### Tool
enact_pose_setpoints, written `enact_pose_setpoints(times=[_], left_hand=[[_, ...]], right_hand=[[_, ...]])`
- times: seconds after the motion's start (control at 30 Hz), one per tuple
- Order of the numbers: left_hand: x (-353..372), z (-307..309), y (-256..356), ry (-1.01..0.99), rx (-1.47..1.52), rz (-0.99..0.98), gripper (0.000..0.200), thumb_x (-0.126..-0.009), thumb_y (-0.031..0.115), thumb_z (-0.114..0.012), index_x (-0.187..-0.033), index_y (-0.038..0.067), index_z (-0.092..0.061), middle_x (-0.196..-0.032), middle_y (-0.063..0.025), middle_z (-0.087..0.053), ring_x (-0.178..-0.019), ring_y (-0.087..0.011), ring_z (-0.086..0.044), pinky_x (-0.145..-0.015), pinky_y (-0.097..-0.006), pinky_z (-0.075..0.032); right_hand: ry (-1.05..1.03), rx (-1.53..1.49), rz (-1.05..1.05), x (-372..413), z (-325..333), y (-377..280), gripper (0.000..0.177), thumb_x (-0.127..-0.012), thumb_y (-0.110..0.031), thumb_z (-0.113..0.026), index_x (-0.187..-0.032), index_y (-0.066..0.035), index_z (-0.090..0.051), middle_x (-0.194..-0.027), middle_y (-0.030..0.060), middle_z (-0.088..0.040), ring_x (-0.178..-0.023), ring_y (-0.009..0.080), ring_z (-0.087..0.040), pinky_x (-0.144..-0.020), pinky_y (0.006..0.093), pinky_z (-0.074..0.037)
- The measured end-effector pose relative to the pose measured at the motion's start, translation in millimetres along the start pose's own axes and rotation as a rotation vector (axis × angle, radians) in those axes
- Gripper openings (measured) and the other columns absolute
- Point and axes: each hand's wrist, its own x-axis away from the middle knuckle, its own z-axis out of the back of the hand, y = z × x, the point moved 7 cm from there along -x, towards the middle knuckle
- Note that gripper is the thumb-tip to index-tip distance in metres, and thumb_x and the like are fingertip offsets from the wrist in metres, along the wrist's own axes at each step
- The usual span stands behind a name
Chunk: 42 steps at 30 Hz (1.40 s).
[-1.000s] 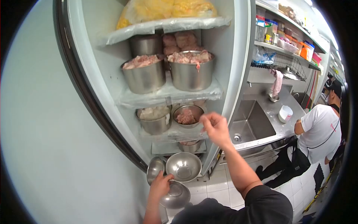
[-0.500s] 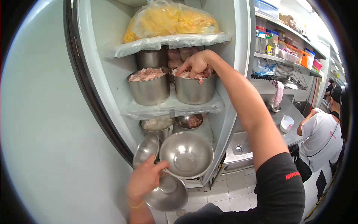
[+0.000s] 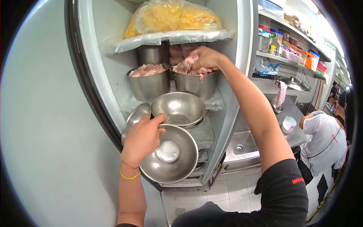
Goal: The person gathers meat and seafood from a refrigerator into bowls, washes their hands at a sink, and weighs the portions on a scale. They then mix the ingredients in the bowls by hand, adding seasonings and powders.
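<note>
My left hand [image 3: 143, 138] pinches the rims of three steel mixing bowls together. One bowl [image 3: 181, 106] tilts toward the fridge shelf, another bowl [image 3: 179, 155] hangs lower in front, and a third bowl [image 3: 132, 119] is edge-on at the left. On the middle shelf, my right hand [image 3: 208, 59] is closed on pale pink raw meat [image 3: 190, 62] at the mouth of the right steel pot [image 3: 194, 86]. More meat fills that pot, and a scrap hangs over its rim. My right fingertips are partly hidden.
Beside it stands another meat-filled pot [image 3: 150, 87], with a darker pot [image 3: 151, 56] behind. A bag of yellow food [image 3: 174, 19] lies on the shelf above. The fridge's right wall [image 3: 236, 75] borders my arm. A person in a white shirt [image 3: 325, 136] stands at the right, past a sink [image 3: 244, 143].
My left hand has raised the bowls toward the middle shelf, and they now cover the lower containers. My right hand has lifted slightly from inside the pot, with meat showing at its fingers.
</note>
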Motion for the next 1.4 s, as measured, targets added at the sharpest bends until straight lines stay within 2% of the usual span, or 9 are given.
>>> enact_pose_setpoints(times=[0.07,0.13,0.3,0.5,0.73,1.07,1.1,1.27,1.4], left_hand=[[-7,-2,-1,-0.021,0.004,0.002,0.019,-0.082,0.008,-0.065,-0.099,0.006,-0.059,-0.079,-0.0235,-0.055,-0.080,-0.0428,-0.056,-0.070,-0.0477,-0.043],[-10,-3,1,-0.040,0.003,0.001,0.019,-0.082,0.009,-0.066,-0.099,0.005,-0.059,-0.081,-0.0234,-0.056,-0.082,-0.0426,-0.057,-0.071,-0.0475,-0.043],[-6,9,10,0.012,0.020,0.013,0.020,-0.080,0.010,-0.068,-0.098,0.007,-0.062,-0.085,-0.0226,-0.056,-0.084,-0.0418,-0.057,-0.072,-0.0464,-0.044],[24,-15,7,-0.080,0.001,-0.042,0.018,-0.078,0.009,-0.068,-0.095,0.010,-0.063,-0.084,-0.0194,-0.052,-0.077,-0.0392,-0.057,-0.068,-0.0459,-0.044],[67,-42,3,0.116,-0.072,-0.079,0.021,-0.074,0.002,-0.063,-0.093,0.014,-0.061,-0.084,-0.0149,-0.045,-0.073,-0.0329,-0.057,-0.056,-0.0432,-0.046],[64,-59,-8,0.121,-0.122,-0.039,0.025,-0.074,0.002,-0.058,-0.094,0.015,-0.063,-0.087,-0.0149,-0.046,-0.077,-0.0337,-0.057,-0.059,-0.0445,-0.048],[65,-56,-7,0.111,-0.099,0.020,0.029,-0.073,0.000,-0.059,-0.098,0.014,-0.064,-0.092,-0.0169,-0.049,-0.079,-0.0363,-0.057,-0.066,-0.0465,-0.048],[66,-59,-13,0.193,-0.014,0.003,0.031,-0.073,-0.006,-0.057,-0.099,0.008,-0.062,-0.106,-0.0255,-0.054,-0.104,-0.0459,-0.052,-0.087,-0.0475,-0.042],[64,-59,-23,0.153,0.147,0.078,0.027,-0.072,-0.010,-0.056,-0.096,0.004,-0.058,-0.103,-0.0225,-0.051,-0.098,-0.0433,-0.053,-0.085,-0.0454,-0.042]], right_hand=[[0.246,-0.522,0.111,16,14,-8,0.036,-0.070,0.008,-0.067,-0.105,0.011,-0.060,-0.086,0.0159,-0.066,-0.067,0.0178,-0.066,-0.056,0.0290,-0.054],[0.191,-0.536,0.151,25,7,-20,0.033,-0.070,0.007,-0.066,-0.103,0.007,-0.062,-0.088,0.0135,-0.067,-0.069,0.0171,-0.066,-0.056,0.0288,-0.054],[0.011,0.284,0.409,78,-56,-72,0.033,-0.073,-0.017,-0.072,-0.105,-0.006,-0.068,-0.092,0.0111,-0.069,-0.082,0.0178,-0.066,-0.069,0.0322,-0.053],[0.046,0.355,0.250,11,-16,-53,0.034,-0.072,-0.002,-0.061,-0.106,0.001,-0.066,-0.093,0.0137,-0.069,-0.083,0.0246,-0.065,-0.077,0.0339,-0.052],[-0.304,0.387,-0.074,-63,-46,-3,0.057,-0.066,-0.025,-0.075,-0.122,-0.015,-0.064,-0.099,0.0068,-0.067,-0.087,0.0189,-0.064,-0.073,0.0329,-0.053],[-0.184,0.647,0.289,-91,-61,1,0.030,-0.081,-0.029,-0.064,-0.102,-0.008,-0.067,-0.089,0.0133,-0.067,-0.084,0.0277,-0.063,-0.078,0.0395,-0.049],[-0.088,0.733,0.622,-84,-64,-13,0.032,-0.086,-0.030,-0.061,-0.107,-0.007,-0.067,-0.095,0.0149,-0.068,-0.091,0.0319,-0.063,-0.081,0.0429,-0.049],[-0.028,0.651,0.463,-109,-71,2,0.030,-0.075,-0.028,-0.065,-0.097,-0.008,-0.072,-0.099,0.0160,-0.069,-0.091,0.0330,-0.065,-0.077,0.0441,-0.051],[-0.006,0.450,0.149,-102,-48,14,0.036,-0.065,-0.034,-0.075,-0.090,-0.009,-0.073,-0.095,0.0129,-0.070,-0.089,0.0280,-0.067,-0.076,0.0407,-0.053]])
